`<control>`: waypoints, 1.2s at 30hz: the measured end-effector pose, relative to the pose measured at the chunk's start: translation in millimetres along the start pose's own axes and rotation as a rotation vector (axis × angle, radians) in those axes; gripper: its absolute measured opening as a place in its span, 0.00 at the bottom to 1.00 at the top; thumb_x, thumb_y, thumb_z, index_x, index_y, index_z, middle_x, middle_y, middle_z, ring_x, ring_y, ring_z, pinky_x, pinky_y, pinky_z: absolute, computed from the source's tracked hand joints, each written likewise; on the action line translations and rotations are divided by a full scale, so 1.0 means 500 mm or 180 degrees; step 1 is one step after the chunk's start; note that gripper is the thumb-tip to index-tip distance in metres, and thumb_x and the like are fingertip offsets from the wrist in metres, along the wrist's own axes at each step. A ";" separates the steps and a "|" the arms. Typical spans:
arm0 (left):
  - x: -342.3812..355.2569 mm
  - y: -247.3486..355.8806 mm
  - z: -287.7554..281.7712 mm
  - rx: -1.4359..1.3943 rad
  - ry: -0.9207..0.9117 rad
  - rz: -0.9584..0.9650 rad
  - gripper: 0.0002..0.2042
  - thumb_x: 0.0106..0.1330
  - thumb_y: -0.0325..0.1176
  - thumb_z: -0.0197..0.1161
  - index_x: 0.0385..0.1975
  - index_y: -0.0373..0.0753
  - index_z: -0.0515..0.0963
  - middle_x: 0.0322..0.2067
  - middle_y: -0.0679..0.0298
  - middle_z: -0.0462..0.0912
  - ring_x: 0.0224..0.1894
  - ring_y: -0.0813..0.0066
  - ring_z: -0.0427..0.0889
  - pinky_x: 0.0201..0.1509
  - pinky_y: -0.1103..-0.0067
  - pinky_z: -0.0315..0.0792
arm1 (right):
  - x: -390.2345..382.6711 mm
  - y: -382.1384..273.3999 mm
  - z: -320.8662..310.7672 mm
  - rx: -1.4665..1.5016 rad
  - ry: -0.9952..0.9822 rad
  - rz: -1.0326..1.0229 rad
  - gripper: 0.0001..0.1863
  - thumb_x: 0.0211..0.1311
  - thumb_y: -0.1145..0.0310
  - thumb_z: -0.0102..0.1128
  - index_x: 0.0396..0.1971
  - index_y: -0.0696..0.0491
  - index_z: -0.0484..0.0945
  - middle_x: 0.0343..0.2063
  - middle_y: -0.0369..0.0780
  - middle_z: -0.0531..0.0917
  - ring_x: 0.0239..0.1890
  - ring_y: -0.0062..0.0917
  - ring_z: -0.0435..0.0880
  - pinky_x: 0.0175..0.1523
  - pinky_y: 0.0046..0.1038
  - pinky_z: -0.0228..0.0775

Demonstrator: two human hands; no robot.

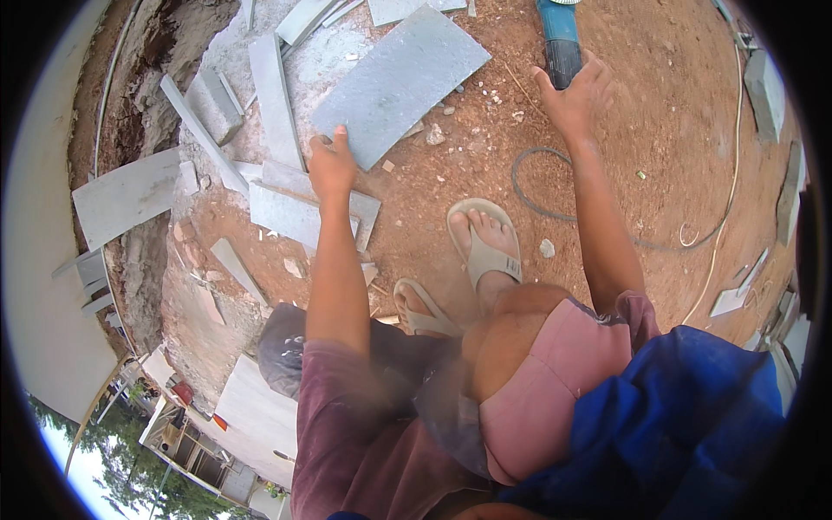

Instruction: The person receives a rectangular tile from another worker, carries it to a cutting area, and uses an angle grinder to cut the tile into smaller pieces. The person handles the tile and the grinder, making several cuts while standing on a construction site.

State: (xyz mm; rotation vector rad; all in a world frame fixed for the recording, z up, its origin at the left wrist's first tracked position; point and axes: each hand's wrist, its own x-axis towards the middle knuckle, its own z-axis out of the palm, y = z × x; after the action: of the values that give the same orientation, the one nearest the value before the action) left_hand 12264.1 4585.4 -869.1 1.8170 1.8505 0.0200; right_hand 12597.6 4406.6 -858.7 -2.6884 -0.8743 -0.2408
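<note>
A curled left hand [333, 169] grips a flat, grey, rectangular stone slab [401, 87] at twelve o'clock, likely heavy, brittle and best held by opposite edges, as a spread-fingered right hand [579, 100] straddles a teal-and-black power tool [561, 48], contact unclear.

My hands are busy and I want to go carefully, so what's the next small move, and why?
I'd probably close the fingers of the right hand around the tool: they look spread at its black end, not wrapped round it, while the left hand holds the near edge of the slab.
</note>
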 end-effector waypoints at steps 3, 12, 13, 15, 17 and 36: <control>-0.017 0.003 -0.005 -0.0020 0.0060 -0.0048 0.30 0.74 0.56 0.54 0.57 0.32 0.71 0.47 0.37 0.83 0.53 0.38 0.82 0.59 0.56 0.73 | 0.034 0.025 0.021 0.0084 -0.0615 0.0433 0.53 0.51 0.40 0.75 0.66 0.60 0.62 0.60 0.54 0.72 0.66 0.44 0.70 0.66 0.48 0.65; -0.056 0.019 -0.006 -0.0385 0.1461 0.0610 0.23 0.72 0.46 0.61 0.54 0.31 0.72 0.45 0.42 0.81 0.46 0.41 0.82 0.53 0.56 0.74 | 0.124 0.008 0.056 -0.0027 -0.1435 0.1079 0.47 0.42 0.48 0.83 0.56 0.63 0.72 0.52 0.55 0.82 0.52 0.45 0.84 0.58 0.42 0.76; -0.061 0.026 -0.007 -0.0542 0.1617 0.0915 0.21 0.72 0.44 0.61 0.51 0.31 0.74 0.43 0.44 0.82 0.45 0.43 0.82 0.52 0.57 0.74 | 0.124 0.010 0.050 0.0014 -0.1400 0.1062 0.45 0.41 0.50 0.84 0.53 0.64 0.74 0.50 0.54 0.83 0.50 0.44 0.86 0.56 0.42 0.77; -0.076 0.057 -0.016 -0.0858 0.1949 0.1511 0.16 0.71 0.39 0.63 0.46 0.31 0.77 0.39 0.48 0.82 0.41 0.48 0.82 0.49 0.59 0.75 | 0.128 0.037 0.044 0.0689 -0.1472 0.1222 0.41 0.39 0.54 0.86 0.49 0.64 0.77 0.45 0.52 0.85 0.46 0.40 0.87 0.52 0.38 0.78; -0.114 0.124 -0.015 -0.1606 0.1197 0.1801 0.11 0.70 0.35 0.65 0.39 0.31 0.79 0.35 0.51 0.84 0.37 0.54 0.83 0.43 0.64 0.76 | 0.123 0.090 0.031 0.1483 -0.1621 0.1295 0.36 0.39 0.58 0.86 0.46 0.63 0.79 0.40 0.49 0.86 0.41 0.34 0.87 0.47 0.35 0.78; -0.324 0.266 0.046 -0.2181 -0.1537 0.0618 0.26 0.46 0.51 0.81 0.36 0.34 0.84 0.31 0.53 0.88 0.32 0.65 0.88 0.40 0.70 0.79 | -0.221 -0.028 -0.206 0.3363 -0.3255 0.0809 0.31 0.41 0.74 0.78 0.50 0.57 0.76 0.36 0.34 0.83 0.36 0.18 0.82 0.40 0.24 0.75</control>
State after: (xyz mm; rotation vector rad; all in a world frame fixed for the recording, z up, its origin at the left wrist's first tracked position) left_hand 12386.6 4438.3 -780.2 1.3500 1.1335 0.2346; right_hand 12494.3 4322.6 -786.1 -1.7200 -0.5648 1.3425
